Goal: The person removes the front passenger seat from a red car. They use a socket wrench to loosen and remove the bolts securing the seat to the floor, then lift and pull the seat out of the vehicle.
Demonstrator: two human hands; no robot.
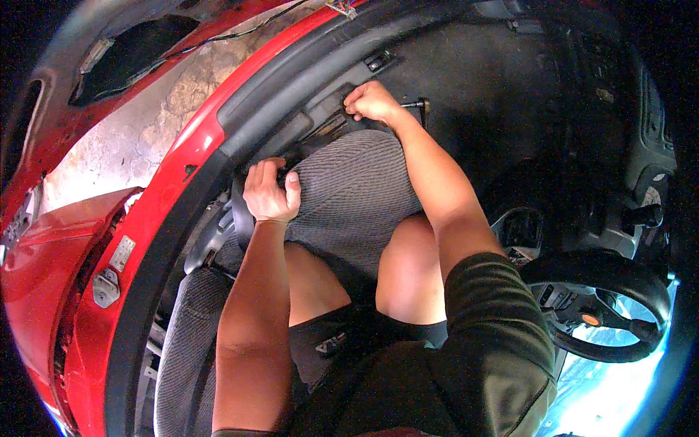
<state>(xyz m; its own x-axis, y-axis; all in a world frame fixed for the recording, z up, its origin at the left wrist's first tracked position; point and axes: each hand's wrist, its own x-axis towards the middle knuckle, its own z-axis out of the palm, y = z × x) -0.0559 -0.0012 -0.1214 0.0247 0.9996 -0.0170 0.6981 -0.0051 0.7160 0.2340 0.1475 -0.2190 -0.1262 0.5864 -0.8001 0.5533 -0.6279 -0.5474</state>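
A grey striped fabric car seat cushion (pixel 357 178) lies in front of me, between my arms. My left hand (pixel 272 191) rests at its left edge, thumb apart from the fingers, with nothing visible in it; the fingertips partly drop behind the edge. Farther out, my right hand (pixel 370 102) is closed beside the dark sill trim (pixel 309 120), just past the cushion's far end. Its fingers and thumb are pressed together, and what they hold, if anything, is hidden. Close to the right wrist, a thin metal bar (pixel 413 105) with a dark end sticks out.
A red door frame (pixel 196 142) curves along the left, with an open red door (pixel 58 247) beyond it. The grey striped seat back (pixel 186 349) stands at lower left. To the right are a black steering wheel (pixel 597 306) and a gear lever (pixel 644 215). Dark carpet (pixel 466 80) covers the floor.
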